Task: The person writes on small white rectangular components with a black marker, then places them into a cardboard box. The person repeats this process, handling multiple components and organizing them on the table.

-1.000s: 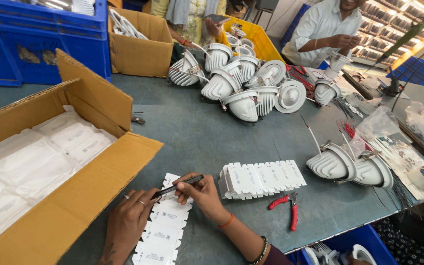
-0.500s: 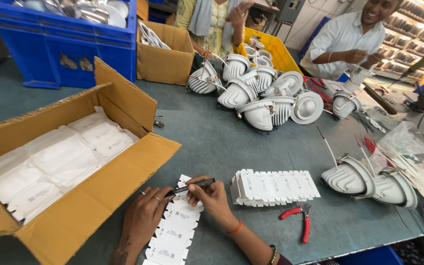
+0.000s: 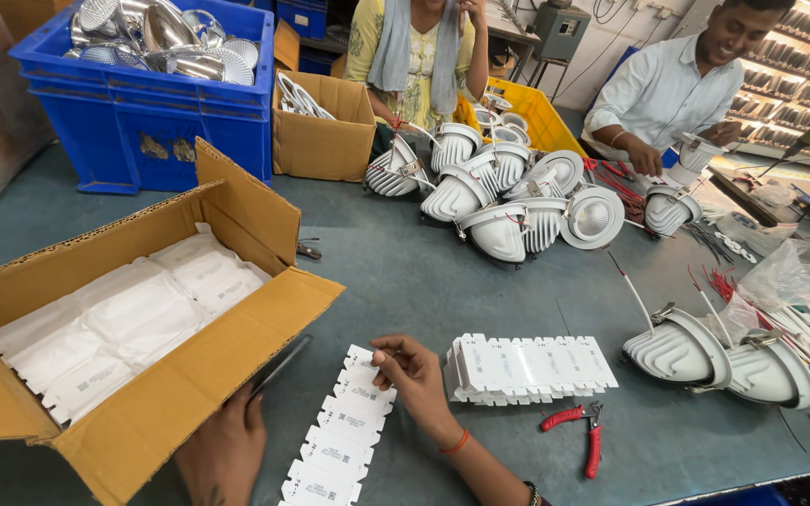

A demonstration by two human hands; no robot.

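Left hand (image 3: 227, 450) low, knuckles up, fingers curled shut; right hand (image 3: 412, 370) reaching leftward, fingers (image 3: 382, 357) pinched (wrist banded orange).

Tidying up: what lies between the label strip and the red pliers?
Head view: between label strip and pliers lie the right hand and a white stack.

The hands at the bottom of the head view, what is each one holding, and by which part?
The left hand holds a dark pen by its lower end. The right hand pinches the top edge of the white label strip on the table.
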